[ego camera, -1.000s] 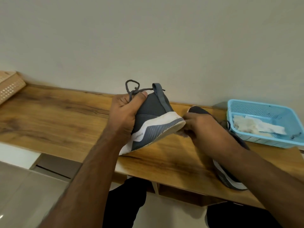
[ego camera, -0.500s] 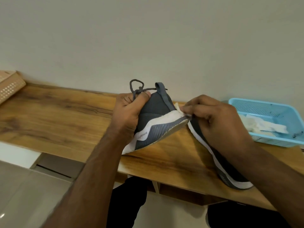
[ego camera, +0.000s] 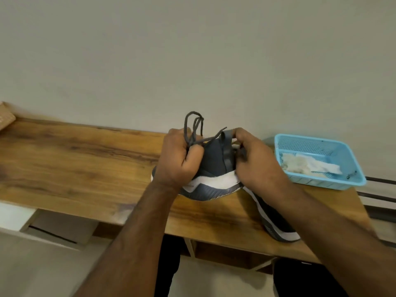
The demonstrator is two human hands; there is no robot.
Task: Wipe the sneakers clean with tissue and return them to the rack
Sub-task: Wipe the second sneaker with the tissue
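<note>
A grey sneaker (ego camera: 215, 166) with a white sole band is held above the wooden rack top (ego camera: 85, 163), heel toward me. My left hand (ego camera: 179, 159) grips its laced front, the laces sticking up above my fingers. My right hand (ego camera: 255, 161) curls against the heel side, and a scrap of white tissue (ego camera: 235, 146) peeks out by its fingers. The second grey sneaker (ego camera: 276, 224) lies on the rack top under my right forearm, its toe toward the front edge.
A light blue plastic basket (ego camera: 334, 183) with used tissues sits at the right end of the rack top. A woven basket corner (ego camera: 6, 116) shows at the far left. The wall runs close behind. Open shelves lie below the front edge.
The held sneaker has turned so its heel faces me. My right hand has moved from the sole's tip up onto the heel side with the tissue.
</note>
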